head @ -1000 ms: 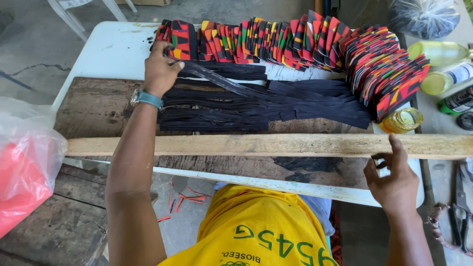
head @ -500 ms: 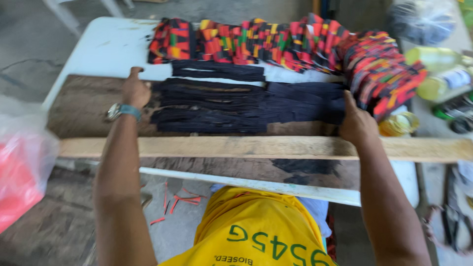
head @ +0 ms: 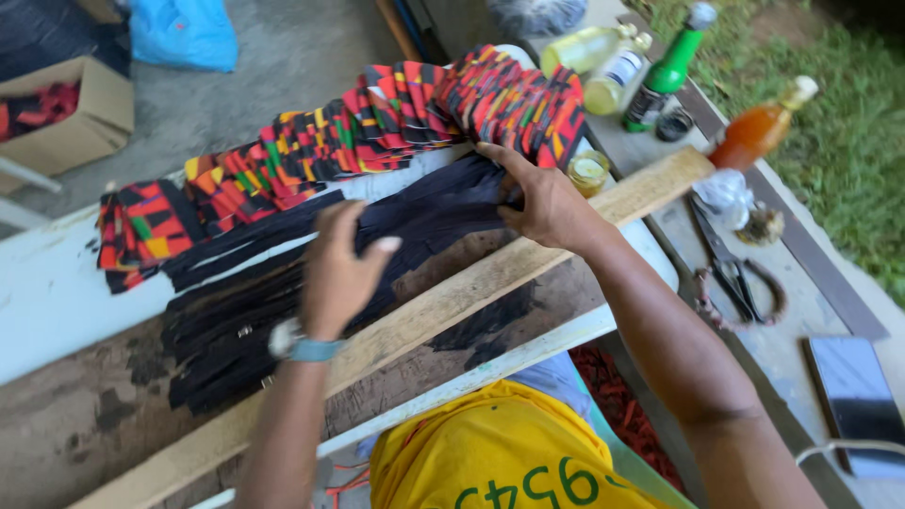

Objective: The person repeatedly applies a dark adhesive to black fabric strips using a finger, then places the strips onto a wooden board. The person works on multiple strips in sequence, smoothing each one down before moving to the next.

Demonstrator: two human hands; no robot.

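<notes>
A row of long black strips (head: 283,302) lies side by side on a dark wooden board (head: 85,415). My left hand (head: 341,269), a watch on its wrist, rests on the middle of the black strips with fingers spread. My right hand (head: 537,198) presses on the right end of the strips, its fingers touching them. Behind the strips runs a long row of folded red, yellow, green and black patterned cloth pieces (head: 377,123). A pale wooden plank (head: 452,311) lies across the board in front of the strips.
Bottles (head: 660,75) and a small jar (head: 590,172) stand at the right, with scissors (head: 731,269) and a dark phone (head: 853,396) on the bench. A cardboard box (head: 71,118) and blue bag (head: 184,33) sit on the floor behind the white table (head: 47,292).
The view has swung and tilted to the right. My left hand moved from the strips' left end to their middle. My right hand stays at the strips' right end.
</notes>
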